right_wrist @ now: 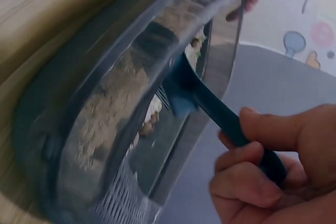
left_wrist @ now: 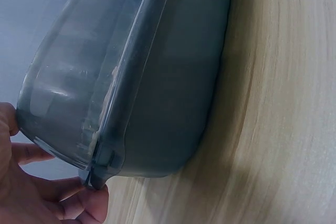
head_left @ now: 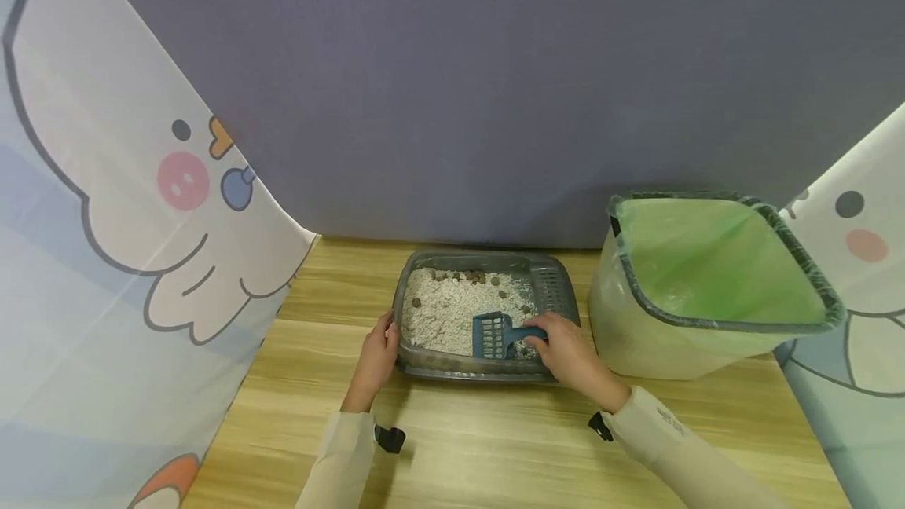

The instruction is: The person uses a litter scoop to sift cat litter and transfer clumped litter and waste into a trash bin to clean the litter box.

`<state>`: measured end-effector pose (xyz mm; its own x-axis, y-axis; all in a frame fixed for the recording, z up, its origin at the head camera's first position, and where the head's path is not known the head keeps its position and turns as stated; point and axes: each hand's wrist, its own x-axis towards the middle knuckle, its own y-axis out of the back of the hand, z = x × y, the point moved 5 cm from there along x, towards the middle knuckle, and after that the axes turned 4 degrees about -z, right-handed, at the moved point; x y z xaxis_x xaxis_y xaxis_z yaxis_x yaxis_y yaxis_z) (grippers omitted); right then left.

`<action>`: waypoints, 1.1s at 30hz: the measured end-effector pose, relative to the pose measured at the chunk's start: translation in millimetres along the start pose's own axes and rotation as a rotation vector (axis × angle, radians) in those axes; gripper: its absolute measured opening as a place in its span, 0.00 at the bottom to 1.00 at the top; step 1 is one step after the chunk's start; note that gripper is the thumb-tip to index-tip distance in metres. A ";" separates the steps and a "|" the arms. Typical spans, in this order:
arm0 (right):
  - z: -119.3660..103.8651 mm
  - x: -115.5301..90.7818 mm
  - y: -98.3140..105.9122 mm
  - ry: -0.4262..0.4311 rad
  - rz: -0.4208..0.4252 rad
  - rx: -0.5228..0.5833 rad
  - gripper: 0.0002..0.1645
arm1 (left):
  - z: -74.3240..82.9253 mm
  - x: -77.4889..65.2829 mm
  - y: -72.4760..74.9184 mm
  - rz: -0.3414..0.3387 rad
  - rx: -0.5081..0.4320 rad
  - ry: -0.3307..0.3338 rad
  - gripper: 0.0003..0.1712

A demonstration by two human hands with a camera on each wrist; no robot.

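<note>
A grey litter box (head_left: 467, 368) with a translucent rim stands on the wooden table, filled with pale litter (head_left: 441, 313). Dark clumps (head_left: 477, 277) lie mostly along its far side. My right hand (head_left: 571, 356) grips the handle of a blue slotted litter scoop (head_left: 489, 336), whose head lies in the litter near the front wall. In the right wrist view, thumb and fingers wrap the scoop's handle (right_wrist: 223, 119). At the box's left end, my left hand (head_left: 375, 360) holds the rim. The left wrist view shows its fingers (left_wrist: 94, 203) at the rim's edge beside a clip.
A bin (head_left: 639, 344) lined with a green bag (head_left: 721, 258) stands right of the box. Behind the table (head_left: 495, 446) hangs a grey curtain (head_left: 424, 100). Cartoon-printed cloths (head_left: 85, 297) cover both sides.
</note>
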<state>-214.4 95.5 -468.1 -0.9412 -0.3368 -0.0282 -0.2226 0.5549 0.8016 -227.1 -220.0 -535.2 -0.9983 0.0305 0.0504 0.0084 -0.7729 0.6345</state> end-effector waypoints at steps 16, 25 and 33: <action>-13.9 37.4 -64.5 0.031 -0.239 -0.002 0.15 | -0.8 2.2 -2.2 -0.007 0.016 0.023 0.26; -14.2 47.8 -82.1 0.112 -0.232 0.090 0.07 | 2.1 1.4 -1.1 -0.008 0.018 0.026 0.26; -3.8 50.1 -85.9 0.124 -0.172 0.138 0.07 | 1.8 0.7 -0.8 -0.018 0.015 0.037 0.26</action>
<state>-241.5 28.1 -536.2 -0.8501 -0.5210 -0.0770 -0.4174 0.5772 0.7019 -227.7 -218.2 -534.3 -0.9997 0.0213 0.0106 -0.0094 -0.7630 0.6463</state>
